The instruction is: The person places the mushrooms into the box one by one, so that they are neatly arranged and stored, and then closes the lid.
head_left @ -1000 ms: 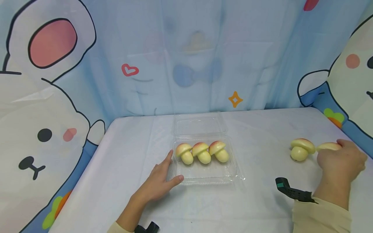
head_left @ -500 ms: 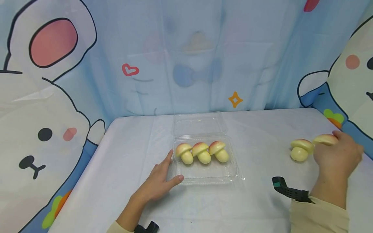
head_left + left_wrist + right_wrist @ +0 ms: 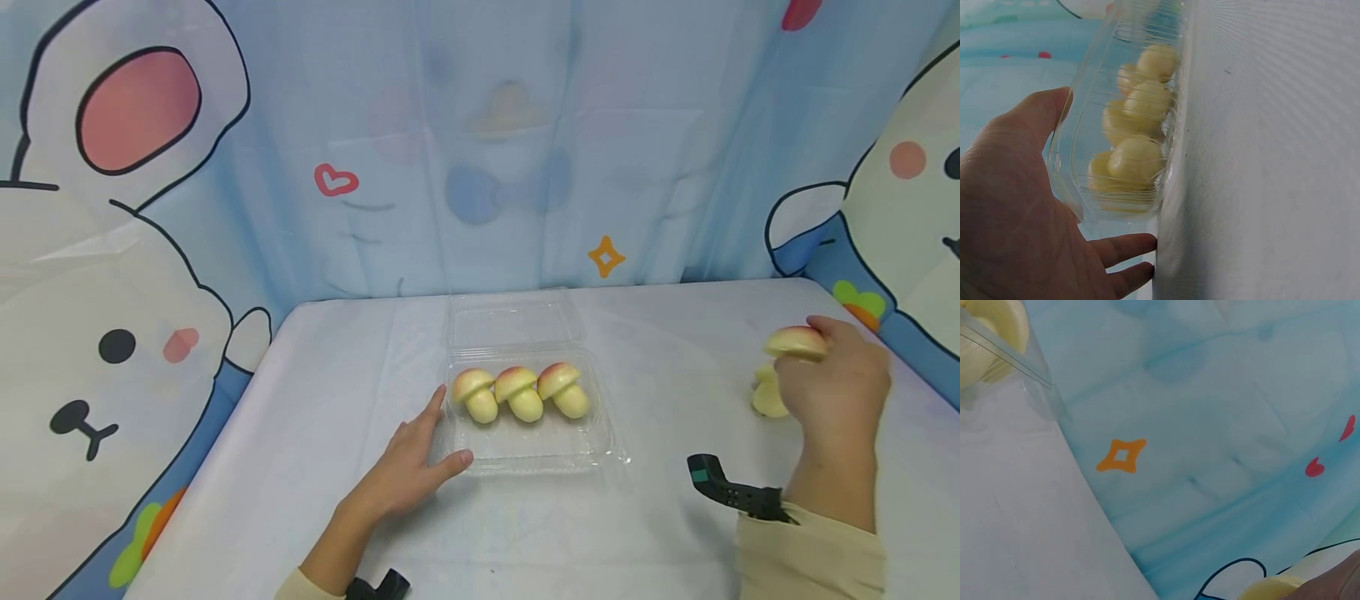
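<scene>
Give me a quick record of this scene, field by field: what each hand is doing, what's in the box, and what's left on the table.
left hand: lies flat on the table, fingers straight against the left edge of the clear plastic box
right hand: holds one mushroom-shaped bun lifted off the table
box contents: three mushroom-shaped buns in a row, lid open at the back
loose bun: on the table, partly hidden behind the right hand
table: covered in pale cloth
backdrop: blue cartoon-print curtain
</scene>
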The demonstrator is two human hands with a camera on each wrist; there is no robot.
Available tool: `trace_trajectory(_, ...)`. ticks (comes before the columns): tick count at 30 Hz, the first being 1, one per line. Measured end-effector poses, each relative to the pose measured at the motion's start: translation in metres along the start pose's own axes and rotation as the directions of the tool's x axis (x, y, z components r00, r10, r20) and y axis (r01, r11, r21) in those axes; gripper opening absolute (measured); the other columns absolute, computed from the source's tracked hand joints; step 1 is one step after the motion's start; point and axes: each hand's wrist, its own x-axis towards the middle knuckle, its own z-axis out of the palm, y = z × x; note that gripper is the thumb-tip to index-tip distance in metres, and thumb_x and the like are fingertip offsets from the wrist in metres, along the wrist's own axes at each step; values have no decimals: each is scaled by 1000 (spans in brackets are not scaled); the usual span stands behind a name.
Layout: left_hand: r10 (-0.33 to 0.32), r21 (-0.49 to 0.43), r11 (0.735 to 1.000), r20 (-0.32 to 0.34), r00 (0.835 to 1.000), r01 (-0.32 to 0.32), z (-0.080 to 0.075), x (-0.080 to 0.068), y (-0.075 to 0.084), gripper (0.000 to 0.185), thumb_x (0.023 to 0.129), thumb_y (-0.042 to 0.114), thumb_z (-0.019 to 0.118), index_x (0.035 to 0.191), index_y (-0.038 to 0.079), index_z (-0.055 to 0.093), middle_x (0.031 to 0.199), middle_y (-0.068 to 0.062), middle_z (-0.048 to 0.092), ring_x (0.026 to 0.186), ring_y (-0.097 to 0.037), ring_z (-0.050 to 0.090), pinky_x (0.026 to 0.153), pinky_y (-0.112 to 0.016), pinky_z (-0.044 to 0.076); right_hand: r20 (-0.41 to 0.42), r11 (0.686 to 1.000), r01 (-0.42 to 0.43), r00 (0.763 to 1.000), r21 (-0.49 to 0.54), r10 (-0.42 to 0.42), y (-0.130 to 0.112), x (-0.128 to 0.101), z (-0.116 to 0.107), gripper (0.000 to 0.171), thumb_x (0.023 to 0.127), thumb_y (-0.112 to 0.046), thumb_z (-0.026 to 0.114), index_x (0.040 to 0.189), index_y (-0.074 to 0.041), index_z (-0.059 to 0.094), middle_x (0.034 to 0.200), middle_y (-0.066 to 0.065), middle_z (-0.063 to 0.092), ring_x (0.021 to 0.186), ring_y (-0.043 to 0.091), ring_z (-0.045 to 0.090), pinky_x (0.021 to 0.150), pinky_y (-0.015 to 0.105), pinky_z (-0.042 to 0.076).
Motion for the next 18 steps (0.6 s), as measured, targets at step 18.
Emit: trace_trajectory(18, 10, 6, 1000, -4, 1000, -10, 0, 0, 0, 96, 97, 56, 62, 168, 20, 8, 168, -14, 33, 156, -30, 32, 129, -60, 10, 61, 991, 128, 990, -39, -126, -20, -13, 11, 70, 102, -11, 53, 165, -12, 24, 163, 35, 23, 148, 56, 23, 111, 72, 38)
